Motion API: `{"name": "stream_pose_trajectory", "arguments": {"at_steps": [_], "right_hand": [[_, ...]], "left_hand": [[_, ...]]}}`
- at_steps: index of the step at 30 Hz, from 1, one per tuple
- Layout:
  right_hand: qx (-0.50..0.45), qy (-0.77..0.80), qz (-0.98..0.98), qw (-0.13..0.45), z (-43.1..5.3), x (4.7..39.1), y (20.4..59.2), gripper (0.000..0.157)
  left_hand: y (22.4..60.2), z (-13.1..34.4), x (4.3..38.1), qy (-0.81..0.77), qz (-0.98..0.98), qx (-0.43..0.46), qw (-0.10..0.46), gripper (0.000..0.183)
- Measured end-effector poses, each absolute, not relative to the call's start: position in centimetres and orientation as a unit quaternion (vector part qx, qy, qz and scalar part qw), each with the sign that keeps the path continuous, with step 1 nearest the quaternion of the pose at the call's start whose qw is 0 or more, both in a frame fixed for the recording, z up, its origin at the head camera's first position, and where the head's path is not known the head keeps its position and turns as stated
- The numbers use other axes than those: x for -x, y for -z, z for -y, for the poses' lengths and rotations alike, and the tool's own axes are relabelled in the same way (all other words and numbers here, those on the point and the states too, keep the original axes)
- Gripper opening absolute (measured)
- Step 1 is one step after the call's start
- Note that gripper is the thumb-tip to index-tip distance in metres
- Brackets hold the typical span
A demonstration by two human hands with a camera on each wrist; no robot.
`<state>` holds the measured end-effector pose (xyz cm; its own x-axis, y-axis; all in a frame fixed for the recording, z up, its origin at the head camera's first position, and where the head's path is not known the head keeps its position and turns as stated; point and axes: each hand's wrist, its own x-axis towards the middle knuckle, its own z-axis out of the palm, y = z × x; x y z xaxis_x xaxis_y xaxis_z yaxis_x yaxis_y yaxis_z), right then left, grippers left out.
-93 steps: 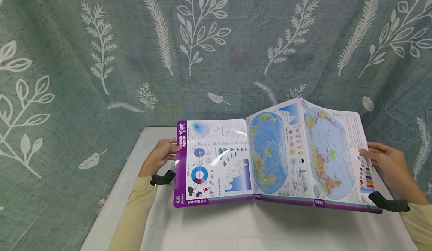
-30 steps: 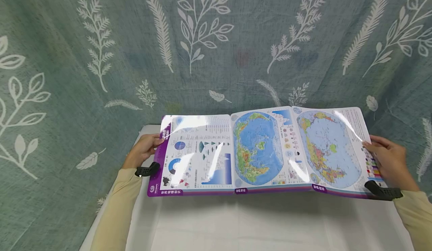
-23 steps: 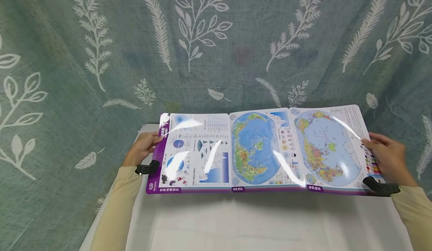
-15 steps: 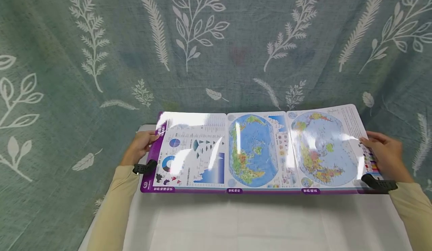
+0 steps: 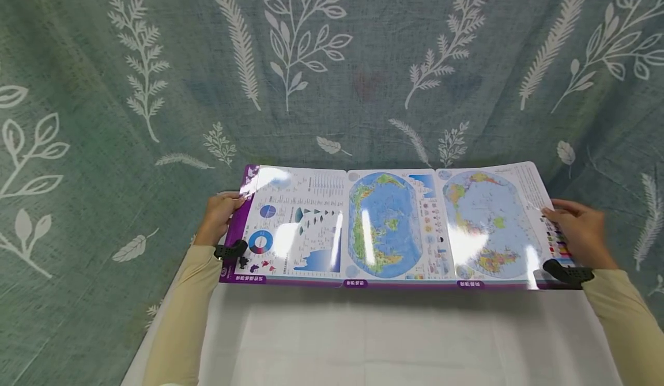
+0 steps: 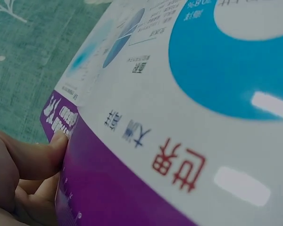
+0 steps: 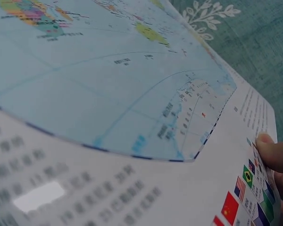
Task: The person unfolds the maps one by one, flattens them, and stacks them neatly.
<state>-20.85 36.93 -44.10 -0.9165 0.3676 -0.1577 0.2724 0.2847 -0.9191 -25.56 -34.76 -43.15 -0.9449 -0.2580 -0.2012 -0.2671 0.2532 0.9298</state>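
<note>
A glossy folding world map (image 5: 391, 224) is spread out in three panels, held above the table. Its left panel carries charts and a purple border; the other two show world maps. My left hand (image 5: 218, 216) pinches the purple left edge, thumb on the front, as the left wrist view also shows with the hand (image 6: 23, 174) at the border. On the far side my right hand (image 5: 581, 230) pinches the right edge near a row of small flags. In the right wrist view the thumb (image 7: 276, 153) lies on the printed face and the other fingers are behind the sheet.
Below the map is a table with a white cloth (image 5: 363, 340). A green curtain (image 5: 321, 86) with white leaf prints hangs behind and along the left side. Black straps (image 5: 568, 273) sit at both wrists.
The map's panels have been pulled from a folded, zigzag stance to nearly flat. My left hand moved outward to the left, and lately both hands rose slightly with the map.
</note>
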Motion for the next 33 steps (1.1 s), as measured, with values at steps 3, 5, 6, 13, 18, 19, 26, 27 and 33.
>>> {"name": "stream_pose_trajectory", "arguments": {"at_steps": [3,5,6,13,18,19,26,27,33], "right_hand": [[0.191,-0.563,0.803,0.052,-36.9,21.4,44.5,0.051],[0.192,-0.557,0.806,0.06,-36.8,21.8,44.9,0.046],[0.193,-0.557,0.806,0.062,-36.8,22.0,45.0,0.044],[0.199,-0.493,0.846,0.047,-36.4,22.7,45.5,0.06],[0.217,-0.466,0.857,0.028,-36.0,22.8,45.4,0.061],[0.217,-0.468,0.856,0.028,-36.0,22.8,45.3,0.06],[0.201,-0.472,0.858,0.023,-35.8,23.0,45.0,0.052],[0.198,-0.471,0.859,0.019,-35.8,23.1,45.1,0.052],[0.192,-0.466,0.864,0.002,-36.2,23.3,46.1,0.052]], "left_hand": [[43.6,34.8,25.9,-0.587,-0.787,0.189,-0.005,0.039],[43.9,34.9,26.1,-0.588,-0.782,0.204,-0.01,0.038],[44.1,34.9,26.2,-0.589,-0.781,0.209,-0.013,0.038],[44.7,34.5,26.7,-0.578,-0.783,0.228,-0.037,0.036],[44.6,34.1,27.1,-0.582,-0.78,0.22,-0.061,0.037],[44.6,34.0,27.2,-0.583,-0.78,0.22,-0.065,0.038],[44.4,33.5,27.8,-0.587,-0.77,0.232,-0.095,0.035],[44.5,33.4,27.9,-0.586,-0.77,0.232,-0.099,0.034],[45.3,33.1,27.8,-0.565,-0.779,0.244,-0.116,0.032]]}}
